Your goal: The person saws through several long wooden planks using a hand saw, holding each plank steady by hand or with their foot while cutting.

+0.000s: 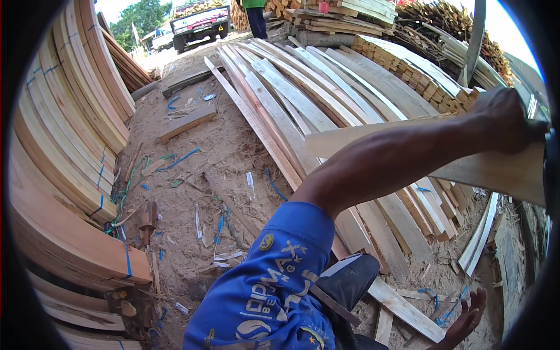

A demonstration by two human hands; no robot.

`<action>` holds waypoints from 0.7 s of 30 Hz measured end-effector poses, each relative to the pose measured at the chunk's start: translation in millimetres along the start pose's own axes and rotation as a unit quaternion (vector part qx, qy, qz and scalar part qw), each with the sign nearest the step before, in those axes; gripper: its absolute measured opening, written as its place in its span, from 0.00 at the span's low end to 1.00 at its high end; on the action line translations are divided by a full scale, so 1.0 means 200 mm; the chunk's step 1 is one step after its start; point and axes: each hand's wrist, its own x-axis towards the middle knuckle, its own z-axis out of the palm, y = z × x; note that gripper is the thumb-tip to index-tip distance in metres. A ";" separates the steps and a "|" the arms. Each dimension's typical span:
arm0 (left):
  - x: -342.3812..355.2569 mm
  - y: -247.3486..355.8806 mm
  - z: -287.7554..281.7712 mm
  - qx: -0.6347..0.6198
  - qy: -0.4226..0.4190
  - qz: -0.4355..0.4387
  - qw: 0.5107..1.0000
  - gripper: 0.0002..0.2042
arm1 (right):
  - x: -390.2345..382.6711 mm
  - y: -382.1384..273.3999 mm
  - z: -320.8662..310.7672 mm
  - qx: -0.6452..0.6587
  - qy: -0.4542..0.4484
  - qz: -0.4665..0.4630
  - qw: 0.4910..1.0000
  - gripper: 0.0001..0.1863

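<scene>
My left arm, in a blue sleeve, crosses to the upper right, where my left hand (501,116) is closed on a pale wide board (490,175) at the rim of the view, next to a dark object I cannot make out. My forearm hides part of that board. My right hand (466,315) is low at the right, fingers apart and slightly curled, holding nothing, near loose planks (402,309). Behind my arm, long sawn planks (274,111) lie fanned side by side on the dirt. My dark-trousered knee (356,280) shows at the bottom.
Banded board stacks (70,146) curve along the left. Dirt ground (175,233) holds scraps and blue straps. A short block (186,122) lies mid-left. Lumber piles (408,64) stand behind. A person (256,17) in green stands at the back near a loaded truck (198,26).
</scene>
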 end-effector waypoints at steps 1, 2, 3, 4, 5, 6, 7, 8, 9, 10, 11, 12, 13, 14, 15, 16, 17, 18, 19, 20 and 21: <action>-0.15 -0.01 0.04 0.031 -0.107 -0.037 0.993 0.38 | -0.04 -0.07 0.03 0.086 0.026 -0.004 0.996 0.35; -0.31 -0.13 0.10 0.023 -0.170 -0.007 0.985 0.41 | -0.08 -0.12 0.12 0.188 0.040 -0.007 0.981 0.33; -0.44 -0.27 0.27 0.027 -0.241 0.014 0.970 0.41 | -0.17 -0.28 0.12 0.237 0.092 -0.028 0.967 0.30; -0.62 -0.41 0.36 0.052 -0.287 -0.004 0.957 0.42 | -0.20 -0.30 0.18 0.332 0.112 -0.029 0.936 0.28; -0.83 -0.57 0.44 0.051 -0.341 -0.062 0.937 0.42 | -0.23 -0.30 0.22 0.422 0.133 -0.030 0.896 0.25; -0.96 -0.61 0.43 0.112 -0.418 -0.081 0.898 0.41 | -0.24 -0.32 0.22 0.500 0.163 -0.041 0.850 0.23; -1.11 -0.70 0.45 0.094 -0.421 -0.110 0.896 0.40 | -0.33 -0.06 0.10 0.550 0.342 0.097 0.756 0.37; -1.24 -0.80 0.48 0.081 -0.437 -0.116 0.889 0.41 | -0.48 0.26 0.01 0.511 0.384 0.110 0.761 0.36; -1.40 -0.92 0.48 0.086 -0.462 -0.141 0.871 0.40 | -0.58 0.40 0.14 0.457 0.379 0.156 0.790 0.34; -1.55 -1.03 0.49 0.087 -0.485 -0.159 0.855 0.39 | -0.69 0.60 0.17 0.466 0.361 0.224 0.777 0.33; -1.69 -1.16 0.44 0.105 -0.504 -0.202 0.833 0.39 | -0.75 0.62 0.32 0.477 0.378 0.306 0.732 0.33; -1.79 -1.25 0.40 0.118 -0.524 -0.227 0.812 0.38 | -0.81 0.62 0.46 0.469 0.323 0.319 0.758 0.38; -1.84 -1.33 0.36 0.123 -0.521 -0.247 0.808 0.38 | -0.86 0.67 0.55 0.483 0.316 0.330 0.747 0.37; -1.91 -1.40 0.30 0.128 -0.515 -0.271 0.803 0.38 | -0.90 0.72 0.64 0.497 0.305 0.342 0.737 0.36; -2.04 -1.50 0.24 0.164 -0.482 -0.301 0.806 0.35 | -0.90 0.68 0.77 0.463 0.294 0.390 0.739 0.36; -2.12 -1.57 0.22 0.199 -0.449 -0.324 0.809 0.31 | -0.90 0.65 0.86 0.429 0.286 0.432 0.740 0.36; -2.16 -1.55 0.22 0.223 -0.305 -0.312 0.872 0.28 | -0.91 0.67 0.86 0.421 0.257 0.446 0.747 0.35; -2.23 -1.51 0.22 0.242 -0.153 -0.292 0.913 0.24 | -0.93 0.70 0.86 0.413 0.225 0.459 0.753 0.34; -2.29 -1.48 0.22 0.256 0.002 -0.266 0.929 0.21 | -0.95 0.71 0.86 0.405 0.193 0.473 0.758 0.33; -2.29 -1.36 0.21 0.215 -0.028 -0.286 0.933 0.16 | -0.93 0.64 0.87 0.352 0.199 0.493 0.771 0.32; -2.28 -1.22 0.20 0.141 -0.104 -0.341 0.924 0.19 | -0.94 0.63 0.82 0.328 0.140 0.519 0.777 0.30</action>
